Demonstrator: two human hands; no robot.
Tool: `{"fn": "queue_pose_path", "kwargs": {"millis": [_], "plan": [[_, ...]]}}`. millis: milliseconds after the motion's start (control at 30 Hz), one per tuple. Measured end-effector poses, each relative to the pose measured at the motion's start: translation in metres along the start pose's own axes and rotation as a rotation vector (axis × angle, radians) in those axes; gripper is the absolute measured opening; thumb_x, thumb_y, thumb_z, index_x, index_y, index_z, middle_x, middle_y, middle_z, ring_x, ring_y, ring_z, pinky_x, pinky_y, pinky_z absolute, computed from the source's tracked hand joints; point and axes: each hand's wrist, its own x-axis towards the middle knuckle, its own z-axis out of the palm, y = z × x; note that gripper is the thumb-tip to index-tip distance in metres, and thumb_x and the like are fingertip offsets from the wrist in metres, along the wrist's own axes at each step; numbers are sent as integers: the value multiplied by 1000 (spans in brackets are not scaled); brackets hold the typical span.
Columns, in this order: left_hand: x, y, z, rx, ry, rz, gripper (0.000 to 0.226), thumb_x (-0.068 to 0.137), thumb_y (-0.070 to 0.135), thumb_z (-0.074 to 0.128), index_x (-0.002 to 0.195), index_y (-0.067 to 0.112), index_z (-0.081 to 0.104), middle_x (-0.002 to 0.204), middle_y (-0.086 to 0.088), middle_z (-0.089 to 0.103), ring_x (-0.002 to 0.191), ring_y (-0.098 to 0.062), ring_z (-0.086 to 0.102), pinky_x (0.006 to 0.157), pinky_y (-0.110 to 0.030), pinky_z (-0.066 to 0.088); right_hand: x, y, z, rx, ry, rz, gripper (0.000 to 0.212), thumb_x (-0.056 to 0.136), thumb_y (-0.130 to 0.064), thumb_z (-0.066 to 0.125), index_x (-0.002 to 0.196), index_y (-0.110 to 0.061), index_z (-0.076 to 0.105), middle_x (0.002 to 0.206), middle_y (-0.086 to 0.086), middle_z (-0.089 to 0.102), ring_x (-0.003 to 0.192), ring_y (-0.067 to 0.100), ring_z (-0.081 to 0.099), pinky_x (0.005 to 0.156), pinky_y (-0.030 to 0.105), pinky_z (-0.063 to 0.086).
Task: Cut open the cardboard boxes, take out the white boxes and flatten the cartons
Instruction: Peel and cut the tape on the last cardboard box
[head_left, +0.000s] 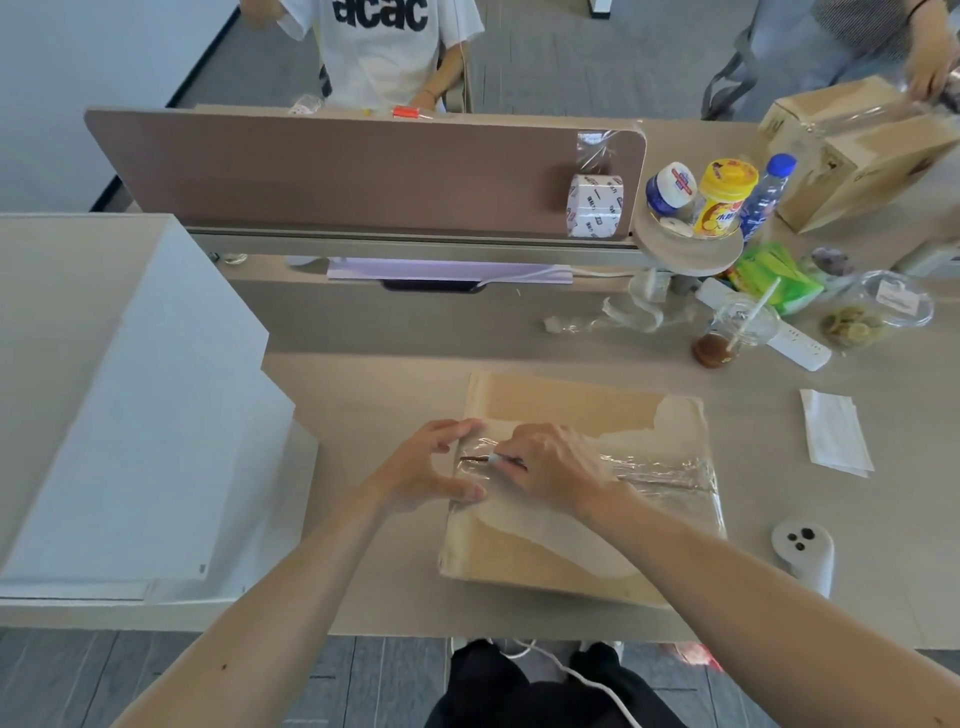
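A brown cardboard box (566, 405) lies closed on the desk in front of me, its top seam covered by shiny clear tape (660, 475). My right hand (556, 467) is shut on a small cutter (493, 459), whose dark blade points left along the taped seam. My left hand (431, 467) presses on the box's left edge, thumb and fingers spread either side of the blade. A stack of large white boxes (150, 415) stands on the desk to my left.
A brown desk divider (337, 166) with a tape roll (595, 205) runs across the back. Bottles, a drink cup (727, 332), snacks and a power strip crowd the right rear. A white controller (802, 551) and a paper slip lie right of the box. Two other people sit beyond.
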Motion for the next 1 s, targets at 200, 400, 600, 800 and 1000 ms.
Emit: {"fn": "queue_pose_path", "kwargs": {"millis": [200,400,600,800,1000], "plan": [[1,2,-1,-13,-10,-13,83,59,34,96,126,62,55,138,25,48,125,-5,50,100,-19,44,7,-4,7,-92,34,-70,31,82,-20,70,54,-13,59,61,0,59,44,31,56,48,25,28],[0,3,-2,4,0,-5,82,58,34,96,123,64,56,139,25,49,126,-5,50,102,-22,45,10,-11,4,-253,-106,-73,34,102,-32,44,98,-13,72,105,4,67,88,36,67,66,34,35],[-1,5,-1,-2,-7,-9,84,50,45,94,122,65,56,139,24,49,129,-6,49,104,-24,44,7,-8,-3,-333,-196,-85,35,103,-27,40,103,-7,69,110,8,66,96,36,66,68,36,35],[-3,9,-1,32,3,-13,87,48,50,94,126,62,57,139,22,49,129,-7,49,108,-29,43,-1,0,-15,-340,-168,-114,31,101,-25,45,101,-9,71,106,6,68,91,34,68,64,34,33],[-5,18,-2,102,2,-25,85,46,55,92,121,70,54,140,21,47,131,-7,46,106,-24,39,-7,11,-10,-338,-77,-107,39,51,-31,94,42,-19,59,45,-7,54,30,18,52,42,17,19]]}}
